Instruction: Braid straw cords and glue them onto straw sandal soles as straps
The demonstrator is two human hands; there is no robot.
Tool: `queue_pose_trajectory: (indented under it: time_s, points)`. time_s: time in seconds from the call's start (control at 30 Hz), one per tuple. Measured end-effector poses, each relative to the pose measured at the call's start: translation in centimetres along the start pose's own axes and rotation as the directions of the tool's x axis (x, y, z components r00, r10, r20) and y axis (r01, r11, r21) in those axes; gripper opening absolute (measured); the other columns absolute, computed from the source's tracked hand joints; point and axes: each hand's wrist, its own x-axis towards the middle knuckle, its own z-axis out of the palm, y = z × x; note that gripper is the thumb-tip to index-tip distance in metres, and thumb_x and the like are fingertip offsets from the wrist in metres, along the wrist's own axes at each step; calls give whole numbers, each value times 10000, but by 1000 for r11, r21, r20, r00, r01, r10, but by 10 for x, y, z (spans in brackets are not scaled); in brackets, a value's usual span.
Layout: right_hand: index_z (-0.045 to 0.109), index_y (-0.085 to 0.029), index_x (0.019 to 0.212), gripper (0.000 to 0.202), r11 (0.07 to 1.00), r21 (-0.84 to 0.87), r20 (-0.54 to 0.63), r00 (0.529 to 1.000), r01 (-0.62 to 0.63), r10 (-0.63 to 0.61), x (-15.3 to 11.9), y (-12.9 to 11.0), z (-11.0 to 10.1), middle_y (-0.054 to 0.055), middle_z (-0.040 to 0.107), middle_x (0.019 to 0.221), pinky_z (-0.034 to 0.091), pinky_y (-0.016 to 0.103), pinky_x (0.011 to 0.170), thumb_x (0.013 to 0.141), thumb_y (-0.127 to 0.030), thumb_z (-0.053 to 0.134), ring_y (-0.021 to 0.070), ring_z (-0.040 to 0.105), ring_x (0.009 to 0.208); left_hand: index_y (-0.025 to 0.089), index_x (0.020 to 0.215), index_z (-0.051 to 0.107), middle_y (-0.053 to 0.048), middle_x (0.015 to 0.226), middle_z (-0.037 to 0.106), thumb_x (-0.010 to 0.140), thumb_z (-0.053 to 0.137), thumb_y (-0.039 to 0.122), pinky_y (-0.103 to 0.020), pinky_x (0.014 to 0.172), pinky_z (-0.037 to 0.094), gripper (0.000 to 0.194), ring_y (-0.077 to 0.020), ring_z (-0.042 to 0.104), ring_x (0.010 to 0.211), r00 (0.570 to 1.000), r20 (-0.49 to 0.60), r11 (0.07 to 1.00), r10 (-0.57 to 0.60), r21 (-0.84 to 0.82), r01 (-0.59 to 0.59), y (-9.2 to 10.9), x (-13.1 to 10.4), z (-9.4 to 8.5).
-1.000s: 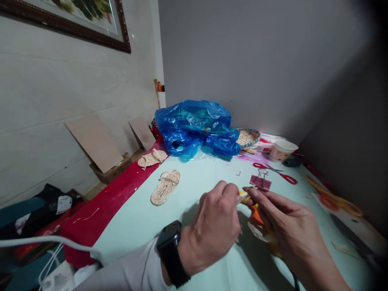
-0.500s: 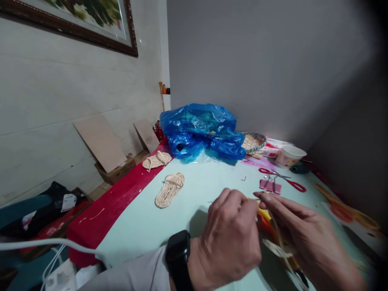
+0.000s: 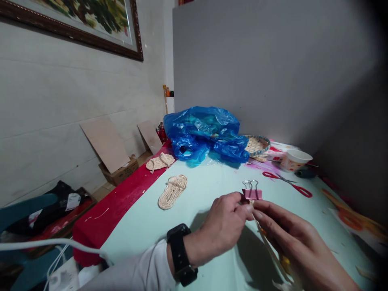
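My left hand [image 3: 222,222], with a black watch at its wrist, is closed on the left side of a pink binder clip [image 3: 254,195]. The clip's wire handles stand up, and its jaw edge meets the top of a pale fibre strand [image 3: 264,236]. My right hand [image 3: 298,236] pinches this strand just below the clip, fingertips almost touching those of the left. The strand runs down towards the lower edge of the view. Bits of something yellow [image 3: 284,263] show under my right hand, mostly hidden. Two small woven straw sandals, a nearer one [image 3: 172,193] and a farther one [image 3: 160,161], lie to the left.
Red-handled scissors [image 3: 301,191] lie right of the clip, near a paper cup [image 3: 296,159]. Behind are a crumpled blue plastic bag [image 3: 206,129] and a round woven basket [image 3: 257,145]. A white cable [image 3: 54,242] crosses at lower left, and a grey wall closes off the back.
The pink binder clip has left its spot by the scissors and is now in my left hand, above the strand. My right hand has shifted slightly lower. The view has moved a little.
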Motion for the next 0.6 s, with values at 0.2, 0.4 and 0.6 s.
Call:
queue_pose_trajectory:
  time_s: [0.2, 0.4, 0.6]
  points:
    - [486, -244, 1093, 428, 949, -290, 44, 993, 122, -114, -2, 13, -4, 132, 749, 945, 548, 329, 617, 826, -563, 588, 260, 705, 740, 152, 872, 729, -52, 780, 691, 828, 545, 268, -267, 650, 452, 222, -168, 572, 699, 999, -47, 993, 0, 118, 5, 8, 1, -2]
    - [454, -207, 1039, 134, 648, -637, 46, 860, 418, -509, -10, 6, 6, 56, 704, 780, 460, 277, 561, 922, -262, 486, 199, 667, 647, 175, 847, 699, 9, 600, 566, 831, 535, 261, -259, 575, 362, 186, -152, 484, 582, 992, -123, 985, 41, 170, -20, 5, 5, -4]
    - [539, -128, 1011, 175, 242, -729, 269, 592, 641, -759, -22, 8, 21, 44, 617, 682, 357, 289, 527, 888, -50, 443, 179, 548, 598, 171, 644, 564, -2, 639, 589, 807, 572, 299, -258, 622, 371, 208, -153, 513, 632, 990, -138, 991, 30, 130, -12, 7, 5, -5]
